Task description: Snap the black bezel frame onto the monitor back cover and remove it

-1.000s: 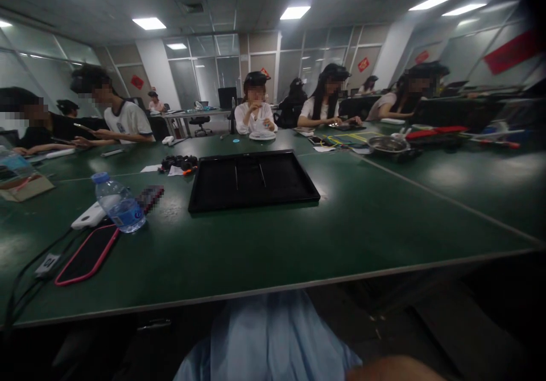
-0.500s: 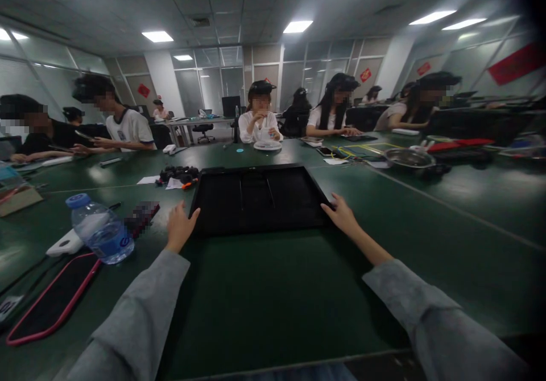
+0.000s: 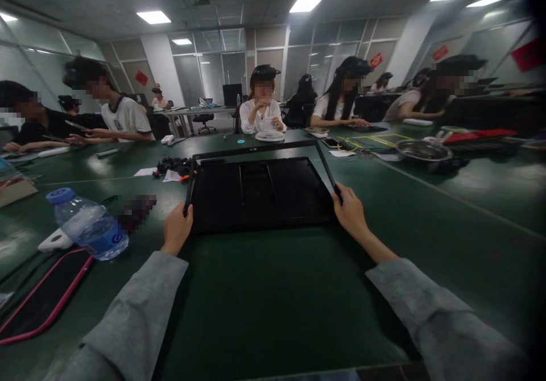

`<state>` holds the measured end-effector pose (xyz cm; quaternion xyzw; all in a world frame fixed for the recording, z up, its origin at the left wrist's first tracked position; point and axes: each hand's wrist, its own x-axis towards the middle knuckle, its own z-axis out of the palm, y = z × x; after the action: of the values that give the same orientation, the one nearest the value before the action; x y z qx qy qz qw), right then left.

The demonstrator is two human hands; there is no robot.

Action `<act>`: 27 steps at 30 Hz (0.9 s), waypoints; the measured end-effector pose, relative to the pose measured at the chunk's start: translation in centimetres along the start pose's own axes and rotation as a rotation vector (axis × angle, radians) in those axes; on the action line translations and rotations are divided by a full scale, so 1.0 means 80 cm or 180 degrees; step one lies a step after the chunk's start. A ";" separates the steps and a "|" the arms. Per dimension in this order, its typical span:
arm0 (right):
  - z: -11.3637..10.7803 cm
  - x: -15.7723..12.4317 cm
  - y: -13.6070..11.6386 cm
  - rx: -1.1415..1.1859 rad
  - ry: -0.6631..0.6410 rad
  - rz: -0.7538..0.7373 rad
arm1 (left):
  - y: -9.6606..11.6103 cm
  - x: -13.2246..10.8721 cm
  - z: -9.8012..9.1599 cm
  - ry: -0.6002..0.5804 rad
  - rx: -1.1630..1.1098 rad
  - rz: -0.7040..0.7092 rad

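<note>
A thin black monitor bezel, an open rectangular frame with a small pale logo on its far bar, is tilted up at its far side. My left hand is closed around its left bar. On the opposite side, my right hand grips the right bar between thumb and fingers. Below the bezel, a black monitor panel lies flat on the green table, with two raised thin strips near its middle. The bezel's near bar cannot be told apart from the dark panel edge.
To my left are a water bottle, a white power strip and a pink-edged dark phone-shaped object. Black clustered parts lie beyond the panel. A metal bowl stands at right. Several people sit around the table.
Both hands have closed on the side bars of the bezel. Its far side has come up off the panel, leaving a gap through which the table shows. My view has tilted down slightly.
</note>
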<state>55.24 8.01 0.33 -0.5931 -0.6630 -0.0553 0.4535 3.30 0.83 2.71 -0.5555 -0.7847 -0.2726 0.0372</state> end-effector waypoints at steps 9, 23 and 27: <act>0.001 0.000 -0.003 0.0020 0.0018 0.0060 | 0.005 -0.002 -0.007 -0.0132 0.0022 0.0051; 0.022 0.006 0.028 0.0421 -0.0333 0.0434 | -0.007 0.010 0.004 -0.0263 -0.0056 0.0145; 0.020 0.006 0.029 0.0535 -0.0329 0.0518 | -0.009 0.010 0.005 -0.0287 -0.0179 0.0109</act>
<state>56.39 10.04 -1.39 -0.6069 -0.6375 0.0681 0.4698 2.47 1.55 2.43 -0.5813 -0.7680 -0.2685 -0.0091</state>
